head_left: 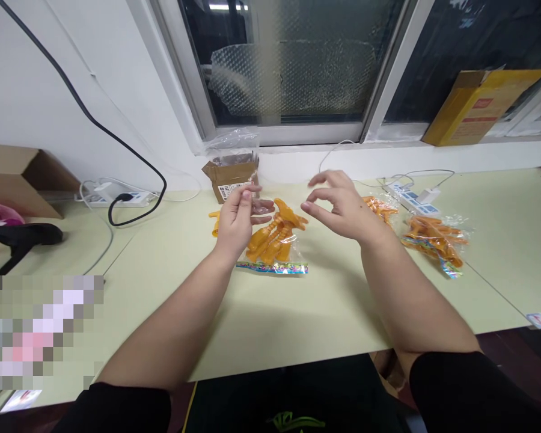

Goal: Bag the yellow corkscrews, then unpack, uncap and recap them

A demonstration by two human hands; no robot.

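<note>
A clear plastic bag of orange plastic pieces (pixel 270 240) lies on the table in front of me, its colourful printed strip (pixel 273 268) toward me. What the pieces are I cannot make out. My left hand (pixel 238 219) is over the bag's left side, thumb up and fingers apart, with no held thing visible. To the right of the bag, my right hand (pixel 338 207) hovers with curved, spread fingers and nothing in them. Another orange piece (pixel 215 223) shows partly behind my left wrist.
More bagged orange pieces (pixel 437 240) lie at the right, some partly behind my right forearm. An open cardboard box (pixel 234 177) stands by the wall. Power strips (pixel 415 198) with cables sit along the back. At the left are a larger carton (pixel 18 180) and a black object (pixel 22 237).
</note>
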